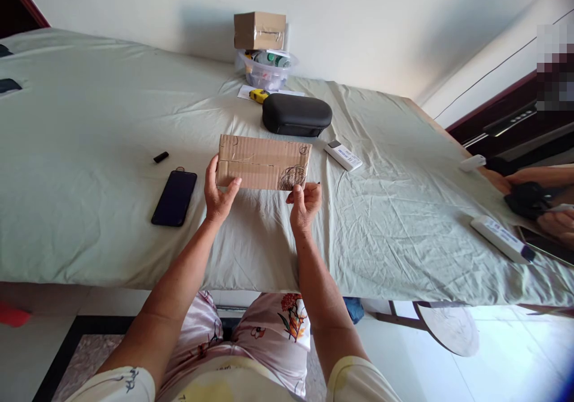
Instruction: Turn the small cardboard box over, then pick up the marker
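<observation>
The flat brown cardboard box [263, 163], sealed with clear tape and marked with a dark scribble at its near right corner, sits in the middle of the pale green sheet-covered table [89, 151], lifted slightly at its near edge. The left hand [218, 195] clamps the box's near left corner, thumb on top and fingers curled underneath. The right hand [305, 201] pinches the near right corner with thumb and fingertips closed lightly on the edge, just below the scribble.

To the left of the box lies a black smartphone [174, 197], with a small black stick-shaped object [161, 157] farther off. Beyond the box rests a black oval zip case [296, 115], and a white remote control [343, 155] lies just right of it. At the far edge, a second brown cardboard box [259, 30] stands on a clear plastic tub [266, 72]. At the right edge, another person's hand [553, 219] holds a dark object.
</observation>
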Demonstrator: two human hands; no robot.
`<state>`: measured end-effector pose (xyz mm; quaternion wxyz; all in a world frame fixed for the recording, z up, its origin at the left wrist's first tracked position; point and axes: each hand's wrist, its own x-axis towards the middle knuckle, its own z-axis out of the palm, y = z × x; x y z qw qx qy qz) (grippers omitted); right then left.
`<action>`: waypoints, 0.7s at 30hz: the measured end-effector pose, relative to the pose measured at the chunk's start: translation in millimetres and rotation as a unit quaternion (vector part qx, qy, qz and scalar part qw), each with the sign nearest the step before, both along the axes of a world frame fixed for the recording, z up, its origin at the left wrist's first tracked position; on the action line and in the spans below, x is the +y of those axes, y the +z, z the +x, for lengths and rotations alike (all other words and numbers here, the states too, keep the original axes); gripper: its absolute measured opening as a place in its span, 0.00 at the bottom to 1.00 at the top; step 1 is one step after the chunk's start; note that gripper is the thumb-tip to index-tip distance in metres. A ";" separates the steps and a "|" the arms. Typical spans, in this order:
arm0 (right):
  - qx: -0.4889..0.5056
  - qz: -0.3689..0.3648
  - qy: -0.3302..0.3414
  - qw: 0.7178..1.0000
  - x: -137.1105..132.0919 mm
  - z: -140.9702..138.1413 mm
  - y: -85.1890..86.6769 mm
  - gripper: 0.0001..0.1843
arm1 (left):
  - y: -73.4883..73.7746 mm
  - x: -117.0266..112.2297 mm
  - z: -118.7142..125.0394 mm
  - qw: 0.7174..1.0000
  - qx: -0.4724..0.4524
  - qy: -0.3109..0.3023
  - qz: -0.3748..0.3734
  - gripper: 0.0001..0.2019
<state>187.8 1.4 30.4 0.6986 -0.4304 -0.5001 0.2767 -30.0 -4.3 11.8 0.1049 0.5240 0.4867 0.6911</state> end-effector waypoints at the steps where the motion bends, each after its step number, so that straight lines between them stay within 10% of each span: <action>1: -0.012 -0.002 -0.017 1.000 0.9 0.0 -1.4 0.29 | -0.6 -0.4 1.4 1.000 0.014 0.001 -0.004 0.42; 7: -0.159 -0.006 -0.166 0.973 4.5 6.4 -3.5 0.26 | -2.2 -3.2 10.4 0.997 0.074 0.018 -0.026 0.48; 21: -0.187 -0.091 -0.132 0.969 -10.1 -23.2 -22.7 0.61 | -7.6 -17.2 42.9 0.994 0.063 0.083 -0.038 0.57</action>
